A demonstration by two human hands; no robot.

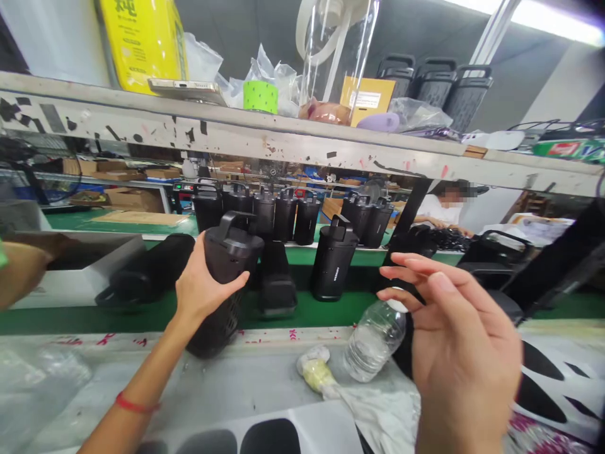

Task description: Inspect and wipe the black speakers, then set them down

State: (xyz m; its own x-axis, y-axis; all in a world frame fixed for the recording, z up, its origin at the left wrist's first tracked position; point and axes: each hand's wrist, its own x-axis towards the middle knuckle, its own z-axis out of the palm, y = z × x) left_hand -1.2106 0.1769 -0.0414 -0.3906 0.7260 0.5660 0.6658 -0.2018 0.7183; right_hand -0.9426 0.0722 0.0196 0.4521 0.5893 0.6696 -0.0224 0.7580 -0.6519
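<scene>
My left hand is wrapped round a black cylindrical device with a top handle, held slightly tilted over the near edge of the bench. A red band circles that wrist. On the right, my right hand is raised, palm inward, fingers apart and bent, with nothing in it. Behind its fingertips a clear plastic bottle leans on the grey surface. Beside the bottle lies a small yellowish wrapped item. Another black device stands on the green strip, and one lies on its side between them.
A shelf crosses above, carrying a phone, green tape and a clear cylinder. White box at left, with another person's blurred arm nearby. Sheets with black oval pieces lie in front. A person sits behind.
</scene>
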